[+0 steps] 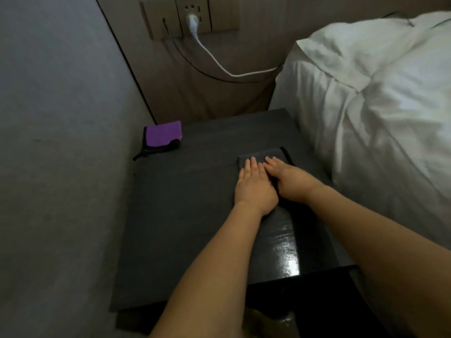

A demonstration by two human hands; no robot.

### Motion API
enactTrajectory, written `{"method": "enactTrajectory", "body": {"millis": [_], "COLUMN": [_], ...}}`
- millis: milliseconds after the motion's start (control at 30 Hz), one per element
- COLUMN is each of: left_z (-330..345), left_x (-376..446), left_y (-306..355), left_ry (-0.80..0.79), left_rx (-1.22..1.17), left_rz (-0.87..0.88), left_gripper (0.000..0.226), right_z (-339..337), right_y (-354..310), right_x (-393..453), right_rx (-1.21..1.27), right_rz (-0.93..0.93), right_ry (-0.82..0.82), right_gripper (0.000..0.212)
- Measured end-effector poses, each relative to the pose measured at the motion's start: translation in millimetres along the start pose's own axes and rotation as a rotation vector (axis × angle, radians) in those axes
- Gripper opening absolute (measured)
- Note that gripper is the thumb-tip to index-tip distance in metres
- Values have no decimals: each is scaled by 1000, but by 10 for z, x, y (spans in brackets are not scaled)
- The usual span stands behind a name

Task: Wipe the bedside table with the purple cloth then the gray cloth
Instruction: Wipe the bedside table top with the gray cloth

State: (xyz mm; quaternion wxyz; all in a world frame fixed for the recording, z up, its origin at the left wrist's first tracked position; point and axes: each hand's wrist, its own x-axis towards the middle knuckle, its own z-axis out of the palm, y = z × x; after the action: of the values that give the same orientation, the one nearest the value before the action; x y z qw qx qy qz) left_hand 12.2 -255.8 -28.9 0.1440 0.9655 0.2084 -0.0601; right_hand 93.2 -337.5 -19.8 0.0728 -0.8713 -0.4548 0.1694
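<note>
A folded gray cloth [262, 158] lies flat on the dark bedside table [185, 203], toward its far right side, with the left hand [253, 189] and right hand [290, 181] side by side on top, palms down and fingers stretched out flat rather than gripping. The purple cloth [163, 136] sits folded at the table's far left corner against the wall, well apart from the hands. A white bed [380, 106] stands just right of the table.

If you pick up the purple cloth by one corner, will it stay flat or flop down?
The purple cloth would probably flop: it is soft fabric lying folded, so its layers would likely fall open. It looks light. It should not roll or tip off the bedside table, since it lies flat.
</note>
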Motion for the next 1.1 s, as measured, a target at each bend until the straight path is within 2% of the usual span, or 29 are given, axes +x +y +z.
{"method": "enactTrajectory", "body": {"millis": [300,633,833,1100], "left_z": [101,145,75,-154], "left_x": [101,-34,-203,-654], "left_y": [449,470,55,-1034], "left_ry": [-22,-48,-56,-31], "left_rx": [6,6,43,56], "left_rz": [109,151,131,-30], "left_gripper": [63,63,64,65], "right_z": [-47,46,161,378], "right_y": [428,394,-50,-1221], "right_x": [-261,-364,-279,98], "right_rx": [-14,-96,-138,-163], "right_rz": [97,186,150,-25], "right_ry": [46,-17,-18,-37], "right_gripper": [59,59,60,61]}}
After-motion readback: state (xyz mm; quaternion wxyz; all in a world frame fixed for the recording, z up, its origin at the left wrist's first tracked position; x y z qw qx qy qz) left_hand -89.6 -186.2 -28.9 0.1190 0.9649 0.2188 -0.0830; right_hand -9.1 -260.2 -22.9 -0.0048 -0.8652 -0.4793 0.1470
